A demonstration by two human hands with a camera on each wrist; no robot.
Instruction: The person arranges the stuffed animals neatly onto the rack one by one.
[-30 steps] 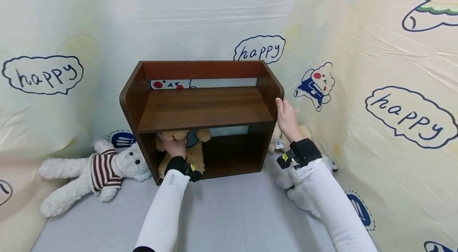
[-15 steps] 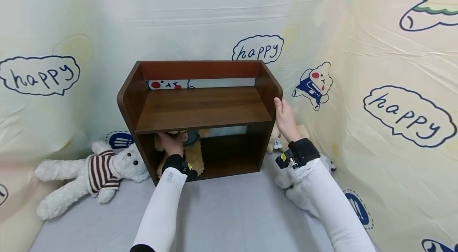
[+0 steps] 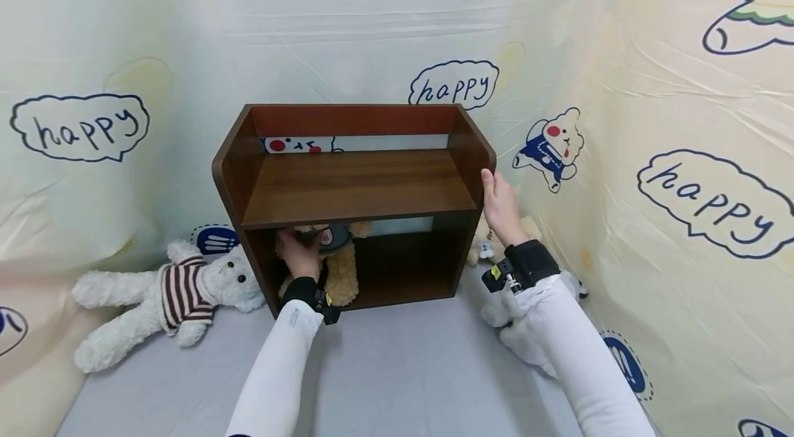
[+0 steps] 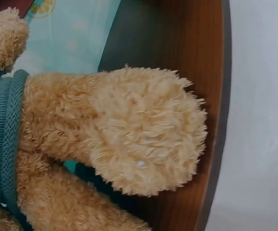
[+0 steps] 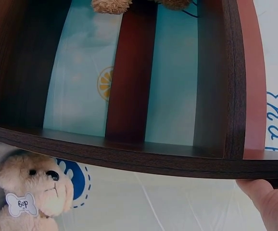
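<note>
A brown teddy bear (image 3: 341,275) in a blue-green knitted top sits in the lower compartment of a dark wooden shelf unit (image 3: 360,185), at its left end. My left hand (image 3: 300,256) reaches in and grips the bear by its upper body, the thumb side against the top. The middle board hides the bear's head. In the left wrist view the bear's furry leg (image 4: 144,130) points out toward the compartment's front edge. At the unit's right side panel, my right hand (image 3: 501,209) rests with extended fingers on the outer side; the right wrist view shows part of this hand (image 5: 269,202).
A white plush toy (image 3: 186,292) in a striped shirt lies left of the unit. Beyond the right panel are a cream plush dog (image 5: 33,185) with a bone-shaped tag and a white plush (image 3: 527,340) under my right forearm. Printed cloth (image 3: 347,44) hangs behind.
The bear has shifted slightly back and up, its arm at the right now more covered by the middle board. My left hand moved with it. The right hand stays at the panel.
</note>
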